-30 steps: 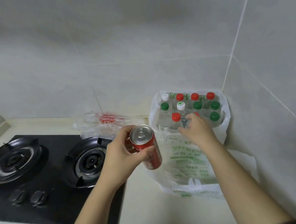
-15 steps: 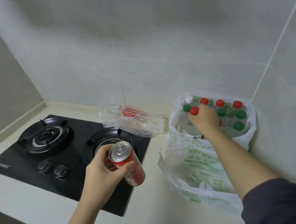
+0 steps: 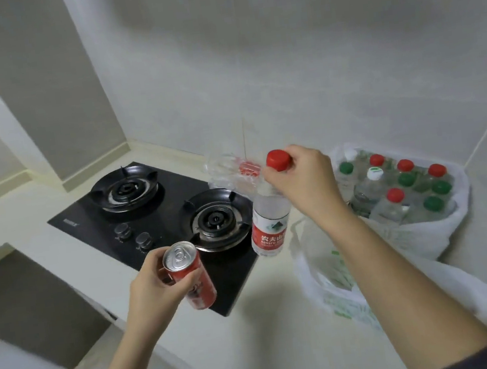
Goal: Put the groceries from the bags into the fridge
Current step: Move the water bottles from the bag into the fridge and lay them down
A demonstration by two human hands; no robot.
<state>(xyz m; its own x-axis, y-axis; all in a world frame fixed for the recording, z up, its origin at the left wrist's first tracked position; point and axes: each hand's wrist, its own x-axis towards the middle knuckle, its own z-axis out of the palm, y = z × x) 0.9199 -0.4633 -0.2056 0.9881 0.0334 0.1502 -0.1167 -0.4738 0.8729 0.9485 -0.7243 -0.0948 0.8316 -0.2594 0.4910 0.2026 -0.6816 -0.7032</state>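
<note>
My left hand (image 3: 153, 284) holds a red soda can (image 3: 191, 276) tilted over the front edge of the hob. My right hand (image 3: 304, 182) grips the neck of a clear water bottle (image 3: 269, 227) with a red cap and red label, held in the air left of the bag. The white plastic bag (image 3: 429, 237) with green print stands on the counter in the right corner. Several more bottles (image 3: 397, 188) with red, green and white caps stand upright inside it.
A black two-burner gas hob (image 3: 159, 214) lies in the pale counter (image 3: 254, 322), knobs at its front. A crumpled clear plastic wrapper (image 3: 231, 170) lies behind the right burner against the tiled wall. The counter's front edge drops off at lower left.
My right hand has lifted a red-capped bottle out of the bag and carried it left. The view has swung left and pulled back; the left hand still holds the can.
</note>
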